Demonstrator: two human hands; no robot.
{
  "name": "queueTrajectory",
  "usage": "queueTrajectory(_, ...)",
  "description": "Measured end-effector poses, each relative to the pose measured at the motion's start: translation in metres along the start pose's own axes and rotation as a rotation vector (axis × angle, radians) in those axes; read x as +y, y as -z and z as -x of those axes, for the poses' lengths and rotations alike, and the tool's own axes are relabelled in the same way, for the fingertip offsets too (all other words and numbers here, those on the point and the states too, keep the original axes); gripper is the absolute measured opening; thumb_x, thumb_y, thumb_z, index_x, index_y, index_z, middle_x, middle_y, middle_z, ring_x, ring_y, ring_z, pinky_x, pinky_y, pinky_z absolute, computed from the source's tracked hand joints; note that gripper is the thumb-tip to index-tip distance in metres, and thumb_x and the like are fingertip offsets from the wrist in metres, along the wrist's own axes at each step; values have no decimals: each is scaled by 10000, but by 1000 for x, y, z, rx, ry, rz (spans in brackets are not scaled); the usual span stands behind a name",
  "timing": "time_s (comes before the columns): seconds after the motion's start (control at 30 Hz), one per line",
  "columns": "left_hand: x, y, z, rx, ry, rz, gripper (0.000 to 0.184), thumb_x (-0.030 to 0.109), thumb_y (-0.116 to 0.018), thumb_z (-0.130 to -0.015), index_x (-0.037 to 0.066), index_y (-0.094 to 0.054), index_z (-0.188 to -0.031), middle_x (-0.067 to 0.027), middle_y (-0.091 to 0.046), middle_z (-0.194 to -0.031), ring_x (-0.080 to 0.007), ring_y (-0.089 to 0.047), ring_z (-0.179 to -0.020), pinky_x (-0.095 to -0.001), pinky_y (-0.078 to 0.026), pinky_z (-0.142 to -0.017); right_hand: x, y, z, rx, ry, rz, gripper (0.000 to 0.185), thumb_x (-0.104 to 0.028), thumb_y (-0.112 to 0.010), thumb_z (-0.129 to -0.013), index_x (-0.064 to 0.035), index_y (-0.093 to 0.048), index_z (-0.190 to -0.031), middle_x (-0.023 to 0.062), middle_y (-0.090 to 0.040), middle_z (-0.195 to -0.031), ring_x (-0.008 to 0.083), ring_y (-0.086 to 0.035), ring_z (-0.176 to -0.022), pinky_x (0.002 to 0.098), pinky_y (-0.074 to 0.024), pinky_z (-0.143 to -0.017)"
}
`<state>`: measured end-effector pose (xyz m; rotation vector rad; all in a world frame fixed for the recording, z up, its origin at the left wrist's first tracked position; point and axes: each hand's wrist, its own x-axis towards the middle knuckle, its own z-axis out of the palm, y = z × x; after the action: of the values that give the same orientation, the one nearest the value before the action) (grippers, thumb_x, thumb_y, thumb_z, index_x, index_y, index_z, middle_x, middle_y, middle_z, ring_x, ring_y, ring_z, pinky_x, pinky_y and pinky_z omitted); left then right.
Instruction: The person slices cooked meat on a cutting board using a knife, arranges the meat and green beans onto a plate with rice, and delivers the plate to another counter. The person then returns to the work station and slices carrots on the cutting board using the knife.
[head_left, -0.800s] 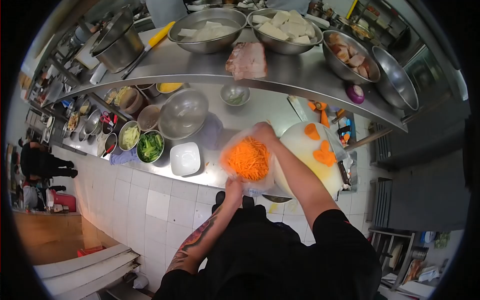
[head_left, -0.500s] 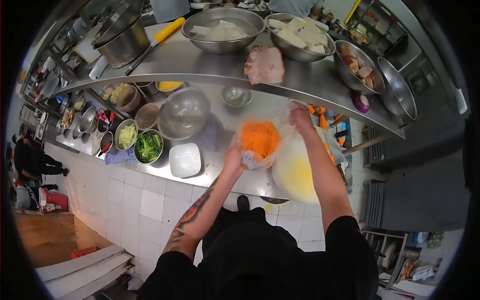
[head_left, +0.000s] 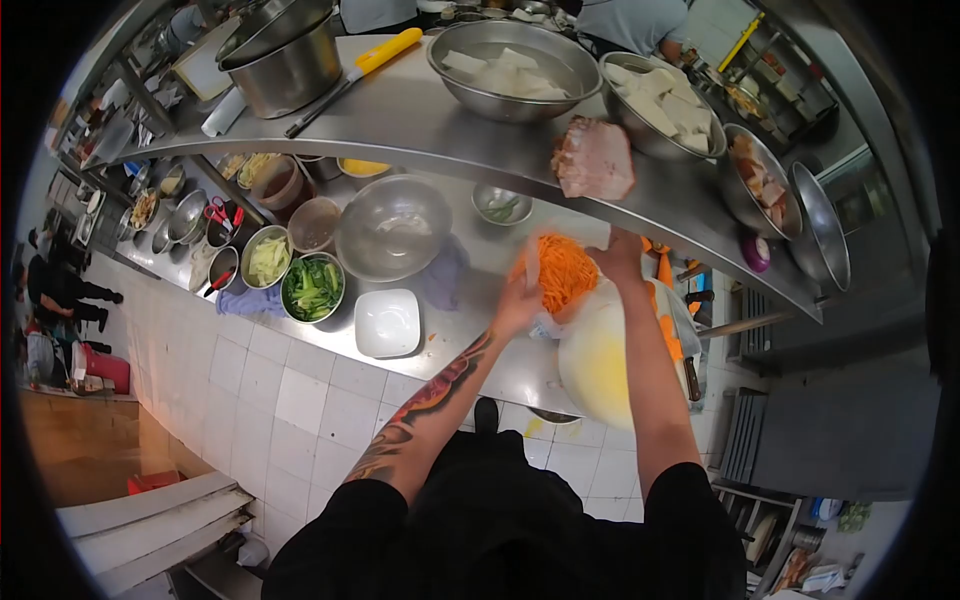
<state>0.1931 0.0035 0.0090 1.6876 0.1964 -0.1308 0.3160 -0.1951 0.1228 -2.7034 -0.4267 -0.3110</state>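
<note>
Bright orange shredded carrot (head_left: 565, 272) sits in a thin clear plastic bag at the left edge of the round cutting board (head_left: 595, 365). My left hand (head_left: 517, 300) is closed on the left side of the bag, its tattooed forearm reaching up from below. At the bag's upper right, my right hand (head_left: 620, 258) grips its rim, with the fingers partly hidden. Carrot pieces (head_left: 668, 325) lie on the board to the right of my right forearm. A small metal bowl (head_left: 502, 204) with green pieces stands behind the bag.
A white square bowl (head_left: 387, 323), a large metal bowl (head_left: 393, 228) and a bowl of greens (head_left: 312, 287) stand left. The raised steel shelf (head_left: 420, 140) holds tofu bowls (head_left: 668, 100) and a meat slab (head_left: 594, 160). A knife (head_left: 692, 378) lies right.
The bag of carrot has moved right, toward the board, with both hands still on it. My right hand has gone outward from the bag's top. The camera view has shifted.
</note>
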Motion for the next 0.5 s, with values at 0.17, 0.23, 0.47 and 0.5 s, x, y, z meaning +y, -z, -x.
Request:
queueTrajectory(0.17, 2, 13, 76, 126, -194, 329, 704, 146, -645, -1022, 64, -296, -1627, -155, -547, -1436, -221, -590, -1230, -360, -509, -1013, -117, -61, -29, -219, -261, -634, 786, -445, -765, -900, -14, -452, -1478, 234, -723, -1191, 323, -688, -1165, 400, -547, -926)
queueTrajectory(0.23, -37, 15, 121, 229, -249, 256, 721, 133, -687, -994, 73, -320, -1612, -133, -555, -1406, -179, -607, -1140, -341, -554, -897, -118, -108, -39, -470, -550, -984, 751, -454, -732, -925, -12, -459, -1467, 250, -714, -1198, 364, -690, -1146, 436, -550, -947)
queueTrajectory(0.47, -45, 111, 269, 82, 85, 251, 509, 168, -620, -1058, 13, -474, -1521, -114, -669, -1314, -166, -656, -1077, -306, -528, -960, -116, -200, -66, -312, -935, -1370, 450, -249, -537, -1003, 63, -528, -1327, 280, -680, -1167, 387, -728, -1011, 503, -620, -921)
queueTrajectory(0.5, -46, 125, 270, 94, 85, 250, 509, 168, -620, -1058, 13, -474, -1521, -114, -669, -1314, -166, -656, -1077, -306, -528, -960, -120, -196, -64, -324, -929, -1373, 450, -249, -537, -1003, 63, -528, -1327, 280, -680, -1167, 387, -728, -1011, 503, -620, -921)
